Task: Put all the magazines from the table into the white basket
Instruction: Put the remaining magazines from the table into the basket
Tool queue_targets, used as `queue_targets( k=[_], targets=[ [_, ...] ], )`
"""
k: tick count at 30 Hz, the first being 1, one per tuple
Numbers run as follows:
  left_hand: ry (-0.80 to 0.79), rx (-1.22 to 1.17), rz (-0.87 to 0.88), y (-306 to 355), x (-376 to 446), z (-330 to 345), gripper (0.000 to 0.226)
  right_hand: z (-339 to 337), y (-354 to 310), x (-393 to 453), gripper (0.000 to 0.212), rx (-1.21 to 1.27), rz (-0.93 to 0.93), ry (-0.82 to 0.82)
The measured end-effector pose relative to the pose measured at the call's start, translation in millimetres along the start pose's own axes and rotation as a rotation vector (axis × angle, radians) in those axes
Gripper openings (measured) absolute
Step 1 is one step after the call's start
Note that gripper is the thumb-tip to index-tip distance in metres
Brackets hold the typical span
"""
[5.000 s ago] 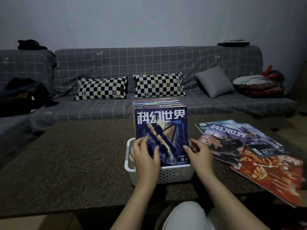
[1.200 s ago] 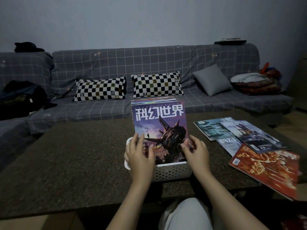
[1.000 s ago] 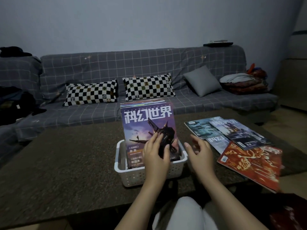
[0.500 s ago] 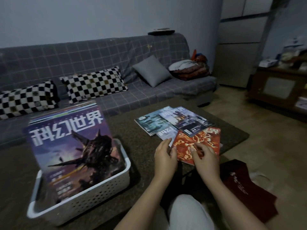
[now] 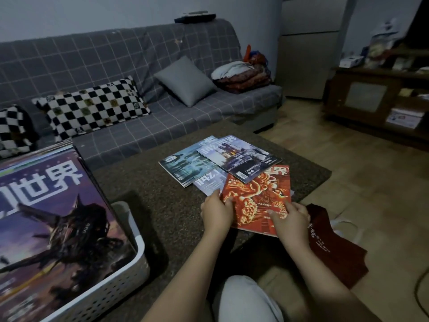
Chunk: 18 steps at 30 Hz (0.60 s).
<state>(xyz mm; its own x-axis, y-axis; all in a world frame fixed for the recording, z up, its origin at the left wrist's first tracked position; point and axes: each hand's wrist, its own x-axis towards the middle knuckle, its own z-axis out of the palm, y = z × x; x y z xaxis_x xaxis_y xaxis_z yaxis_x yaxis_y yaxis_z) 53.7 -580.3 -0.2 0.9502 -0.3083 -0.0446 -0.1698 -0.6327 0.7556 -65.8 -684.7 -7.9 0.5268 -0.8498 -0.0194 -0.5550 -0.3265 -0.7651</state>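
The room is dim, with a cool bluish cast on the wall and sofa. No lamp is in view; the light is soft and even, without glare. The basket throws a broad, soft shadow to its right on the desk. The red magazine is the most saturated colour. The far right, around the cabinet, is smeared and dark, its small items unreadable. The wide lens bends the sofa back and tilts the upright lines at the right edge. Dark areas look grainy, and the large cover at the left looks soft.
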Motion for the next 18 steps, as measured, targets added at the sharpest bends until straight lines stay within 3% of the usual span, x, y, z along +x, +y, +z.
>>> queue_targets(
  k=[3,7,12,18],
  targets=[
    [-0.042,-0.03,-0.074,2.6,0.7,-5.7,0.053,-4.6,2.3,-5.2,0.055,0.004,0.023,-0.018],
    [-0.111,-0.106,-0.148,-1.1,-13.4,-17.2,0.019,-12.2,6.6,-17.5,0.052,0.128,0.068,-0.031],
    [-0.109,-0.195,-0.153,-19.6,-49.9,-31.9,0.025,-22.3,13.3,-43.8,0.042,0.31,0.168,-0.112],
    [-0.1,-0.378,-0.12,-33.0,-99.4,-68.7,0.017,-27.7,15.5,-88.2,0.047,0.464,0.169,-0.17]
  ],
)
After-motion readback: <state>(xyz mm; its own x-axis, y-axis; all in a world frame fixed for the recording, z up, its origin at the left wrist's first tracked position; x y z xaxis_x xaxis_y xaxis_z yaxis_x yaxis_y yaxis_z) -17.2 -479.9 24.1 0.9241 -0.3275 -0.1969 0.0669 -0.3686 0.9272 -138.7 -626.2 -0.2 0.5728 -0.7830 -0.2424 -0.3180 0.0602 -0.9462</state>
